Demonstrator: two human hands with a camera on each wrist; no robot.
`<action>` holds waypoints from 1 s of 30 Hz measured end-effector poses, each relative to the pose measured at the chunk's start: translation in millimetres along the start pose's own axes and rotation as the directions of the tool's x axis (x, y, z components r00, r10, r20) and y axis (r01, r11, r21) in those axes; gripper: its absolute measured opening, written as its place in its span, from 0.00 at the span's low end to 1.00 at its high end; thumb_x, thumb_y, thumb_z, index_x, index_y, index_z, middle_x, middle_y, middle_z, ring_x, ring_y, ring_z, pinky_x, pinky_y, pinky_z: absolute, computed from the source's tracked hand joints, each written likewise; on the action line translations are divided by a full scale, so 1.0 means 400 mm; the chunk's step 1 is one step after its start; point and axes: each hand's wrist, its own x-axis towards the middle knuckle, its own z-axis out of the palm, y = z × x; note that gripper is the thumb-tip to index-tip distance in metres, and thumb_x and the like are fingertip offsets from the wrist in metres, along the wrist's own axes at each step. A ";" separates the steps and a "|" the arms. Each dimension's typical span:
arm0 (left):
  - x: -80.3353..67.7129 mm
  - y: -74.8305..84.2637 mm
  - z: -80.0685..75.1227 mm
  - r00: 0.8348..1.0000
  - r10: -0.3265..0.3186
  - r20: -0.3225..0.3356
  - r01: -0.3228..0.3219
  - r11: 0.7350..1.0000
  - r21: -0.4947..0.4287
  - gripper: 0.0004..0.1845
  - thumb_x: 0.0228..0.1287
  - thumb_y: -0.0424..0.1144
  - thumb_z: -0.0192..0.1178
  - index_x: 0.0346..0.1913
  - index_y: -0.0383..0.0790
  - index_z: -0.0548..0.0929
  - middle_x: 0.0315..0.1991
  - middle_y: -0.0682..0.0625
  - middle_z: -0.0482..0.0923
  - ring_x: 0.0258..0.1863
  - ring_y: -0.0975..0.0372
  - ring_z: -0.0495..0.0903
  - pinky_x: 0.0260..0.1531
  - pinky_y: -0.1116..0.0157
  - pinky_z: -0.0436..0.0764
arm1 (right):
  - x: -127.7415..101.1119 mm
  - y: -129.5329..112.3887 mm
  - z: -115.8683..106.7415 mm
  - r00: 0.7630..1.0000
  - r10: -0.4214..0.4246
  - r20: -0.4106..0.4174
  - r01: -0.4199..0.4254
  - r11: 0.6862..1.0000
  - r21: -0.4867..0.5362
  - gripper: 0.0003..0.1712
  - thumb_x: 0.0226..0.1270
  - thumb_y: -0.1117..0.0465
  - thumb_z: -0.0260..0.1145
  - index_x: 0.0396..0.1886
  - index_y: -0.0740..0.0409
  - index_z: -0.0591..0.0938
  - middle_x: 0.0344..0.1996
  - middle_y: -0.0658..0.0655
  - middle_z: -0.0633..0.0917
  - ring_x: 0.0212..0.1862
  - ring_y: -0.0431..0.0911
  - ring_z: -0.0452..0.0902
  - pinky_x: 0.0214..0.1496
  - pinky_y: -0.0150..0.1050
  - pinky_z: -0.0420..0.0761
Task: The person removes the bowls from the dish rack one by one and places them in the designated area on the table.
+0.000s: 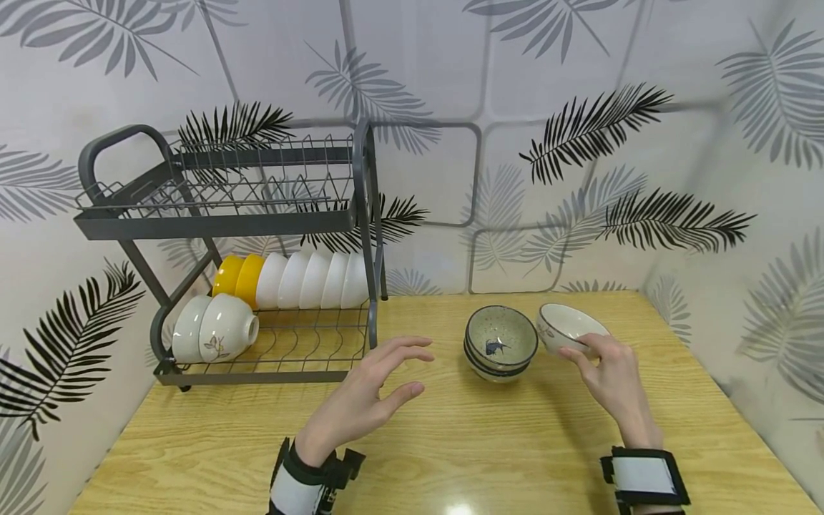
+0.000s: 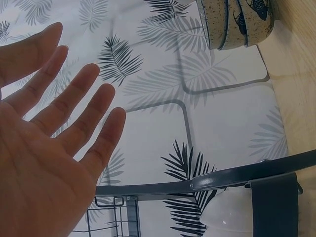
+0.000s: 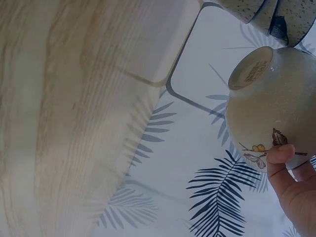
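Observation:
In the head view my right hand [image 1: 608,375] pinches the rim of a white bowl [image 1: 566,325] with a printed flower sprig. That bowl is tilted; the right wrist view shows its round foot [image 3: 254,71] and the thumb [image 3: 280,154] on its outer wall. Just left of it stands a stack of speckled bowls [image 1: 501,343] with dark rims, a blue fish painted inside the top one. My left hand [image 1: 370,393] hovers over the table beside the dish rack, its fingers spread and holding nothing; the left wrist view shows its bare palm [image 2: 44,148].
A two-tier dark dish rack [image 1: 219,225] stands at the left. On its lower tier are several white bowls [image 1: 315,280], two yellow bowls [image 1: 239,277] and two flowered white bowls [image 1: 215,329]. Behind the wooden table [image 1: 450,443] rises a leaf-patterned wall [image 1: 418,64].

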 end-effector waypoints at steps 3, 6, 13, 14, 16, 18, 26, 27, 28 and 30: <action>-0.001 0.001 -0.002 1.000 0.001 -0.001 -0.001 1.000 0.004 0.18 0.71 0.37 0.62 0.61 0.43 0.78 0.68 0.47 0.74 0.71 0.53 0.72 0.67 0.48 0.75 | -0.003 0.004 0.001 1.000 0.009 0.014 -0.009 1.000 -0.006 0.09 0.46 0.70 0.80 0.25 0.66 0.85 0.26 0.67 0.89 0.27 0.55 0.84 0.24 0.36 0.73; -0.002 0.002 -0.004 1.000 -0.002 -0.001 0.002 1.000 0.007 0.18 0.71 0.37 0.62 0.61 0.42 0.78 0.69 0.48 0.73 0.71 0.53 0.71 0.67 0.48 0.75 | -0.007 0.010 0.004 0.999 0.027 0.036 -0.026 1.000 -0.018 0.09 0.48 0.69 0.79 0.26 0.66 0.86 0.27 0.67 0.89 0.27 0.55 0.84 0.24 0.35 0.74; 0.000 0.003 -0.004 1.000 -0.006 -0.005 0.006 1.000 0.012 0.17 0.70 0.37 0.63 0.60 0.45 0.78 0.68 0.47 0.74 0.71 0.53 0.72 0.67 0.48 0.75 | -0.016 0.021 0.006 0.990 0.095 0.107 -0.091 0.995 -0.041 0.08 0.52 0.66 0.78 0.28 0.66 0.87 0.28 0.68 0.89 0.28 0.55 0.84 0.25 0.35 0.73; 0.000 0.003 -0.003 1.000 -0.009 -0.006 0.009 1.000 0.010 0.17 0.70 0.37 0.63 0.60 0.45 0.78 0.68 0.47 0.74 0.71 0.53 0.72 0.67 0.48 0.75 | -0.017 0.022 0.006 0.988 0.103 0.117 -0.098 0.994 -0.043 0.08 0.53 0.66 0.78 0.29 0.67 0.87 0.28 0.68 0.89 0.27 0.53 0.83 0.25 0.34 0.72; -0.001 0.003 -0.004 1.000 -0.013 -0.006 0.013 1.000 0.005 0.17 0.70 0.36 0.63 0.60 0.44 0.79 0.68 0.47 0.74 0.71 0.53 0.72 0.68 0.48 0.74 | -0.020 0.026 0.005 0.985 0.113 0.130 -0.107 0.993 -0.053 0.09 0.53 0.66 0.78 0.29 0.67 0.88 0.27 0.68 0.88 0.26 0.51 0.80 0.25 0.34 0.70; -0.001 0.003 -0.004 1.000 -0.013 -0.006 0.013 1.000 0.003 0.17 0.70 0.36 0.63 0.60 0.44 0.79 0.68 0.47 0.74 0.71 0.53 0.72 0.68 0.48 0.74 | -0.022 0.029 0.006 0.983 0.120 0.141 -0.113 0.992 -0.063 0.09 0.54 0.65 0.78 0.29 0.69 0.88 0.28 0.69 0.89 0.27 0.51 0.80 0.26 0.37 0.73; -0.003 0.002 -0.008 1.000 -0.008 -0.013 0.008 1.000 0.005 0.18 0.70 0.36 0.63 0.61 0.43 0.78 0.69 0.47 0.73 0.70 0.51 0.72 0.65 0.48 0.76 | -0.033 0.041 0.004 0.927 0.251 0.279 -0.236 0.968 -0.087 0.14 0.61 0.63 0.74 0.37 0.73 0.88 0.37 0.74 0.88 0.39 0.62 0.85 0.43 0.63 0.82; -0.003 0.001 -0.008 1.000 -0.007 -0.015 0.007 1.000 0.004 0.18 0.70 0.36 0.63 0.61 0.43 0.78 0.69 0.46 0.73 0.70 0.51 0.72 0.65 0.48 0.76 | -0.034 0.042 0.004 0.918 0.265 0.295 -0.249 0.964 -0.092 0.15 0.62 0.62 0.74 0.38 0.73 0.88 0.38 0.74 0.88 0.41 0.63 0.85 0.45 0.64 0.82; -0.003 0.001 -0.009 1.000 -0.007 -0.016 0.007 1.000 0.002 0.18 0.70 0.36 0.63 0.61 0.42 0.78 0.69 0.46 0.73 0.70 0.51 0.72 0.66 0.48 0.76 | -0.034 0.044 0.004 0.912 0.271 0.307 -0.253 0.963 -0.097 0.15 0.62 0.62 0.73 0.38 0.74 0.88 0.38 0.74 0.88 0.42 0.64 0.85 0.46 0.64 0.82; -0.004 -0.001 -0.010 1.000 -0.004 -0.020 0.004 1.000 0.004 0.18 0.70 0.36 0.63 0.61 0.42 0.78 0.69 0.46 0.73 0.70 0.50 0.71 0.66 0.49 0.76 | -0.035 0.047 0.004 0.905 0.276 0.323 -0.254 0.961 -0.107 0.15 0.63 0.62 0.73 0.38 0.74 0.88 0.39 0.74 0.88 0.42 0.64 0.85 0.47 0.64 0.82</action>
